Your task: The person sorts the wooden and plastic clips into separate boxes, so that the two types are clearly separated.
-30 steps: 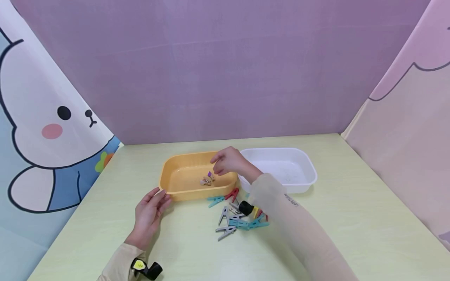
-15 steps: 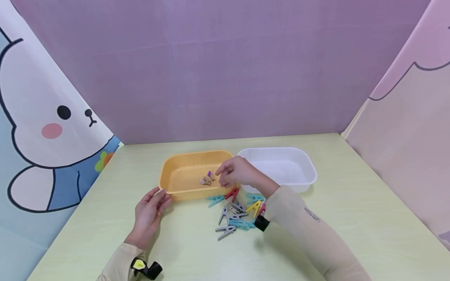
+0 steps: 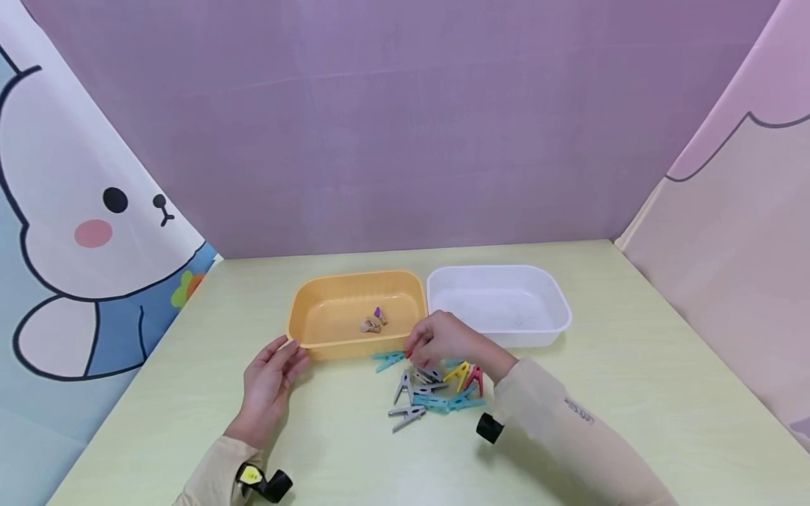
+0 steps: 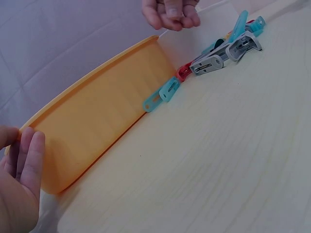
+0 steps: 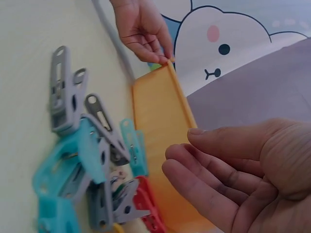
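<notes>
Head view: looks forward and downward from above and behind left grip (image 3: 268, 386) and right grip (image 3: 452, 341), farthest off. Wrist views: each close at its own grip, facing across toward the other; both share the orange basin (image 4: 97, 114) between.

Mixed-colour pegs (image 3: 430, 403) lie jumbled beside the orange tub (image 3: 348, 351).

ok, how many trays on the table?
2. The orange tray is on the left, its near-left corner pinched by the left hand. The white tray is beside it, partly behind the right hand.
</notes>
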{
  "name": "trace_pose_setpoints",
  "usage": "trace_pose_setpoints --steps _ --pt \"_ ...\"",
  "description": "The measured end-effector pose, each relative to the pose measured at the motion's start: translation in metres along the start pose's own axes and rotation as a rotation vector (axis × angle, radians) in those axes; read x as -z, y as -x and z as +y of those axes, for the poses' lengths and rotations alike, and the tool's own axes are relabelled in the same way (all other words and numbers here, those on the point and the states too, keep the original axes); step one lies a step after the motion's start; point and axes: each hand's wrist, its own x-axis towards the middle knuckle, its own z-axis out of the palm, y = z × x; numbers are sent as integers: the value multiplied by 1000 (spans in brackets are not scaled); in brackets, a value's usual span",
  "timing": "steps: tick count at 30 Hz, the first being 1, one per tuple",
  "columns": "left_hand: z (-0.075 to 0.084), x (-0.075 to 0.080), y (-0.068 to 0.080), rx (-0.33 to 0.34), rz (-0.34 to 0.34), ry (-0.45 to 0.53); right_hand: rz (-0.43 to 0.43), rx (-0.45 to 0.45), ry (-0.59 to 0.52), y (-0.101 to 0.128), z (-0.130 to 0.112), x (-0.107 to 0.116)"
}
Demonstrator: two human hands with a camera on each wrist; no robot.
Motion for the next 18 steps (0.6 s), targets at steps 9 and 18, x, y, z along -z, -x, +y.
trace_pose_setpoints --steps 9,18 --pt "0 -1 -1 1 2 -12 -3 -32 103 2 13 -7" --pt "0 0 1 8 -4 -6 -8 -26 172 1 20 -10"
